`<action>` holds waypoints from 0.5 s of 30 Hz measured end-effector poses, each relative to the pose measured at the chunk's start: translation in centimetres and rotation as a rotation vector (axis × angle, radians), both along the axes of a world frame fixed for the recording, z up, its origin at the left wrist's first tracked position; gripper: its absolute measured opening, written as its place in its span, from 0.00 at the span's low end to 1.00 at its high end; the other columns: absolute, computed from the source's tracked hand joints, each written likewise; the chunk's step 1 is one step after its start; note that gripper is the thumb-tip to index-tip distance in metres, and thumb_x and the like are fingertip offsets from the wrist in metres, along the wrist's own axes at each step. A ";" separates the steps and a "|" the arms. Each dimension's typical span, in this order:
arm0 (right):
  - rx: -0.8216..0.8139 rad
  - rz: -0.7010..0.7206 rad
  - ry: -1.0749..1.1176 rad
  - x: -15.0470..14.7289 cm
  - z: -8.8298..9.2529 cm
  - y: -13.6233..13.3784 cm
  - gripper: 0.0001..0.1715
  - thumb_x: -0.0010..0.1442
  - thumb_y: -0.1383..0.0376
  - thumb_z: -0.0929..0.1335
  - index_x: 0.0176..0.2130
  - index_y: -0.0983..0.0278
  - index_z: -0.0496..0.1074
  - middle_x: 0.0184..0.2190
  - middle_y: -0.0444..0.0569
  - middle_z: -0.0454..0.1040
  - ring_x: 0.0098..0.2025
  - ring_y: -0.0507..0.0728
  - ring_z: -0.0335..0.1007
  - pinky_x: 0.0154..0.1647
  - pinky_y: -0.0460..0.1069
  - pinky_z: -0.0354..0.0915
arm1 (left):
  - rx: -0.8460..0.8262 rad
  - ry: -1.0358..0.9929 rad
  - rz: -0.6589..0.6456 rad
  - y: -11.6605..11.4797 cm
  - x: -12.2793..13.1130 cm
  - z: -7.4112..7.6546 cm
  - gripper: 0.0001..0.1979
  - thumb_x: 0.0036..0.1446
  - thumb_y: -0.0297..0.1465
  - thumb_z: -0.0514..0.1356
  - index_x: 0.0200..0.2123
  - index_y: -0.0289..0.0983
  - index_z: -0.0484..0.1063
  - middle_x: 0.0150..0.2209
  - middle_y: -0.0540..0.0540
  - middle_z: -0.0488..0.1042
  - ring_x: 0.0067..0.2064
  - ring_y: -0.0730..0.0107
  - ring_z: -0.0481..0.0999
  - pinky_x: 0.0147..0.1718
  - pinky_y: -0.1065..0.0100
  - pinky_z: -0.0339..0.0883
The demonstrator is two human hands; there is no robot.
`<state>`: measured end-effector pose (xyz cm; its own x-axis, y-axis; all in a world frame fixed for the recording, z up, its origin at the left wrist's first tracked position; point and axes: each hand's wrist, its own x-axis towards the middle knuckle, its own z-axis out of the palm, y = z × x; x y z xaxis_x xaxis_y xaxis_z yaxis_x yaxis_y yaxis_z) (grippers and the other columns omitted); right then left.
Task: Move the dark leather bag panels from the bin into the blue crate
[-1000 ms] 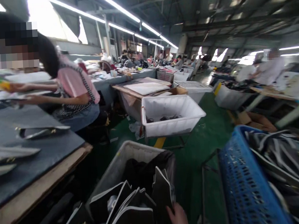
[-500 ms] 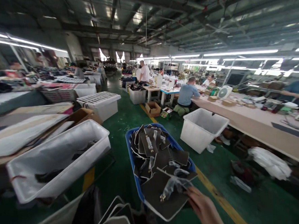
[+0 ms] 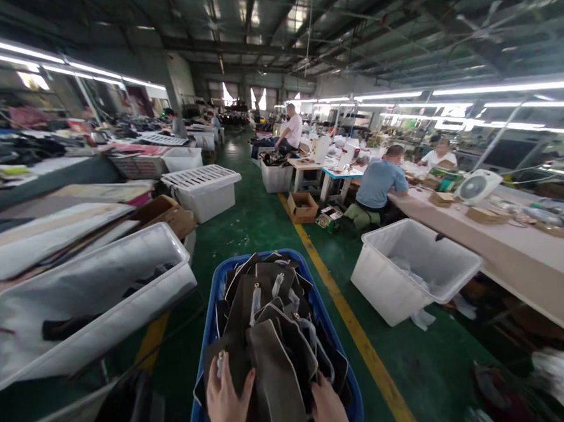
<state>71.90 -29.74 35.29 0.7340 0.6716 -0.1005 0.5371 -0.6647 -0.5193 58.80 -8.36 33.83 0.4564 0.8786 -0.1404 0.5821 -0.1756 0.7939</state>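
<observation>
A blue plastic bin (image 3: 211,323) in front of me is heaped with dark grey-brown flat panels (image 3: 275,364) with pale edges. Several panels carry clear plastic-wrapped strips with small metal fittings. At the bin's near left, my left hand (image 3: 226,399) rests on the panels with its fingers spread. On the other side, my right hand (image 3: 328,407) has its fingers curled at the edge of a dark panel, fingertips partly hidden among the pieces. Between the two hands, one panel stands up from the heap, tilted.
A long white tub (image 3: 96,305) holds some dark pieces at left. To the right stands a white bin (image 3: 386,281) with clear plastic inside. A pale worktable (image 3: 518,247) runs along the right, where a person in blue (image 3: 378,183) sits. Cardboard box (image 3: 303,208) ahead.
My left hand has come into view onto the panels. My right hand, earlier holding a panel with a plastic-wrapped strip, is now lower in the bin. The bin appears closer.
</observation>
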 end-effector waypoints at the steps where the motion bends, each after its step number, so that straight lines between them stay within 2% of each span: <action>1: 0.054 0.004 0.056 1.3 -0.7 -0.7 0.27 0.49 0.74 0.61 0.47 0.61 0.73 0.53 0.52 0.70 0.54 0.59 0.67 0.57 0.51 0.65 | 0.154 0.047 -0.041 -0.7 0.0 -0.7 0.42 0.50 0.49 0.54 0.63 0.34 0.49 0.68 0.36 0.39 0.69 0.51 0.37 0.64 0.45 0.40; 3: 0.170 -0.037 0.167 4.2 -1.1 -2.1 0.23 0.58 0.67 0.59 0.53 0.63 0.66 0.52 0.53 0.70 0.54 0.57 0.67 0.58 0.51 0.64 | 0.395 0.193 -0.151 -1.7 0.0 -1.4 0.38 0.51 0.47 0.55 0.62 0.39 0.53 0.69 0.39 0.40 0.69 0.52 0.36 0.63 0.42 0.42; 4: 0.222 -0.085 0.214 5.5 -1.0 -2.5 0.23 0.61 0.63 0.59 0.55 0.64 0.63 0.52 0.53 0.70 0.54 0.56 0.67 0.57 0.51 0.64 | 0.452 0.276 -0.182 -2.0 0.1 -1.6 0.38 0.50 0.47 0.56 0.62 0.40 0.54 0.69 0.39 0.39 0.69 0.50 0.36 0.61 0.39 0.42; 6: 0.296 -0.207 0.264 7.8 -1.2 -2.5 0.28 0.63 0.55 0.56 0.58 0.65 0.59 0.56 0.55 0.66 0.58 0.57 0.63 0.60 0.52 0.61 | 0.445 0.408 -0.193 -2.0 0.8 -1.9 0.39 0.49 0.46 0.58 0.62 0.42 0.52 0.69 0.38 0.37 0.69 0.48 0.34 0.60 0.35 0.42; 8: 0.298 -0.250 0.258 8.8 -1.8 -1.3 0.34 0.63 0.50 0.56 0.61 0.65 0.54 0.62 0.55 0.57 0.64 0.59 0.52 0.65 0.56 0.54 | 0.408 0.492 -0.198 -1.7 1.7 -2.3 0.40 0.49 0.48 0.57 0.63 0.44 0.48 0.70 0.39 0.36 0.69 0.48 0.33 0.58 0.33 0.43; 10: 0.172 -0.197 0.207 8.6 -2.9 0.7 0.40 0.60 0.48 0.58 0.65 0.62 0.48 0.66 0.54 0.48 0.67 0.62 0.44 0.65 0.63 0.50 | 0.369 0.547 -0.222 -1.5 2.6 -2.9 0.40 0.49 0.51 0.55 0.63 0.46 0.47 0.70 0.41 0.36 0.69 0.47 0.30 0.58 0.31 0.42; 12: -0.022 -0.120 0.130 7.6 -4.0 2.9 0.44 0.57 0.50 0.62 0.66 0.59 0.45 0.67 0.52 0.45 0.67 0.66 0.41 0.63 0.69 0.49 | 0.306 0.581 -0.263 -1.6 3.5 -3.6 0.41 0.48 0.52 0.54 0.63 0.46 0.47 0.69 0.42 0.36 0.69 0.48 0.30 0.58 0.31 0.40; 15: -0.180 -0.043 -0.002 6.0 -5.2 5.3 0.37 0.55 0.58 0.62 0.63 0.53 0.54 0.64 0.50 0.53 0.65 0.69 0.47 0.59 0.72 0.52 | 0.102 0.582 -0.299 -1.9 4.9 -4.9 0.44 0.44 0.51 0.57 0.63 0.43 0.50 0.69 0.43 0.40 0.69 0.46 0.33 0.60 0.32 0.35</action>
<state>77.91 -24.49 30.06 0.7623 0.6107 -0.2143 0.5070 -0.7693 -0.3888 63.71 -10.23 28.96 0.5570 0.7480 -0.3609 0.8259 -0.4534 0.3351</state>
